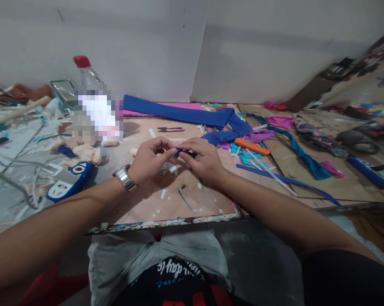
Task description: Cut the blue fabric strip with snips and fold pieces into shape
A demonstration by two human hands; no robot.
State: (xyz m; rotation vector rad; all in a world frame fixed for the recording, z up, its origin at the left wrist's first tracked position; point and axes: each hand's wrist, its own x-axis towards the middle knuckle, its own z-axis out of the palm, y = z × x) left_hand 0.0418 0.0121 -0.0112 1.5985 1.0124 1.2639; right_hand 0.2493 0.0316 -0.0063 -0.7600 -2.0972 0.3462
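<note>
Over the middle of the table, my left hand (154, 158) and my right hand (206, 160) meet with fingertips nearly touching. Between them is a small dark blue piece of material (178, 152), pinched by thumb and fingers on both sides. Most of it is covered by the fingers, so its exact kind is unclear. A long blue fabric strip (175, 114) lies folded behind the hands, and one end runs toward my right hand; I cannot tell whether it joins the pinched piece. Thread snips (171, 129) lie just beyond my hands.
A red-capped bottle (82, 62) stands back left, near a blue-and-white power strip (71, 182). Right of my hands lie an orange-handled tool (252, 146), fabric scraps, a narrow blue strip (287, 179) and a teal strip (297, 148). A wall (147, 51) closes the back.
</note>
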